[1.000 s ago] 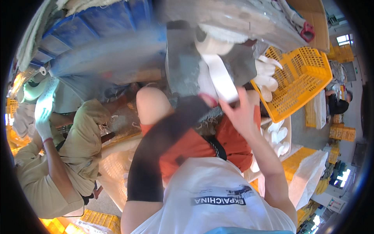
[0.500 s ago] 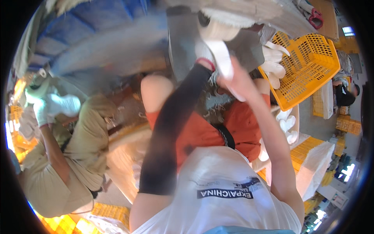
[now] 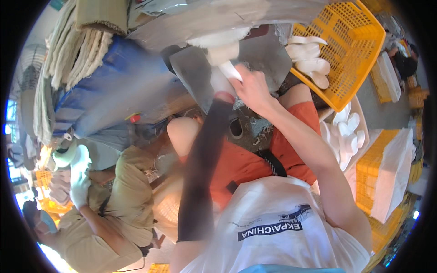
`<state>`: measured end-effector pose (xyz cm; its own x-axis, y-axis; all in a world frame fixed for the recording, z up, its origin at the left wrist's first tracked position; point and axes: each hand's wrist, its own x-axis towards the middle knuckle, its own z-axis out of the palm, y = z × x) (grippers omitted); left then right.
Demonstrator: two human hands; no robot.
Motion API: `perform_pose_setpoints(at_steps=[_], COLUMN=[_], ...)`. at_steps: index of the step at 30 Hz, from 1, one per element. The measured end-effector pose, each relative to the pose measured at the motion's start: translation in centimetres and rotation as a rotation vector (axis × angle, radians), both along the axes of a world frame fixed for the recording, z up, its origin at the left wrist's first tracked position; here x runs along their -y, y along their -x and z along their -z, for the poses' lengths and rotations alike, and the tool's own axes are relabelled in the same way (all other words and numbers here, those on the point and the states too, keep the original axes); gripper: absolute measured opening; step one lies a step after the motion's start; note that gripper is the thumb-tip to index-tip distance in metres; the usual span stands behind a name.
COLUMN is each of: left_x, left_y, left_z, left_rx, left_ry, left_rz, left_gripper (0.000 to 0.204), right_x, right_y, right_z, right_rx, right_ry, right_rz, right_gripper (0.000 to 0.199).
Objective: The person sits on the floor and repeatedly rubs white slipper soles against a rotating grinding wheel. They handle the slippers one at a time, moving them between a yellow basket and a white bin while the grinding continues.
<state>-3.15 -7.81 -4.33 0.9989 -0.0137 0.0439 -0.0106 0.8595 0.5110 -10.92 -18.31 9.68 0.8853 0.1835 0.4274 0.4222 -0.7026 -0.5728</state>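
A white, smooth, curved sole-shaped piece (image 3: 231,71) is held between my two hands, its far end at the cream-coloured underside of a round, fluffy white buffing wheel (image 3: 221,38). Whether they touch, I cannot tell. My bare right hand (image 3: 251,87) is closed round the piece's right side. On the other side is my left hand (image 3: 220,83), in a white glove with a red cuff below a black sleeve. It is blurred and seems to grip the piece, though its fingers are largely hidden.
A yellow crate (image 3: 348,59) at the right has several similar white pieces (image 3: 309,57) at its edge. More white pieces (image 3: 348,132) lie in a bin below it. At the left a co-worker's gloved hand (image 3: 79,177) is raised. Blue sheeting (image 3: 123,77) hangs at the far left.
The white piece and both hands have moved away from me, up to the wheel; the piece's broad face shows less. The view has shifted, and the co-worker's gloved hand now points upward.
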Motion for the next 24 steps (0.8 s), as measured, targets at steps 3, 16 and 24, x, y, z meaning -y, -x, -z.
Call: perform_pose_setpoints(at_steps=[3,16,24], left_x=[0.9,1.3,-4.4], left_y=[-1.4,2.9,4.1], left_z=[1.8,-4.1,-6.4], left_rx=[-0.017,0.097,-0.146], left_ry=[0.041,-0.465,0.165], left_rz=[-0.012,-0.087,0.04], left_gripper=[0.027,0.034,0.049], right_x=[-1.0,7.2,7.3], right_y=[-3.4,1.2,4.8], right_z=[5.1,2.2,-5.0], right_rx=[-0.06,-0.357,-0.911], right_ry=[0.027,-0.375,-0.577], right_rz=[0.129,-0.413,-0.149], right_gripper=[0.027,0.054,0.079])
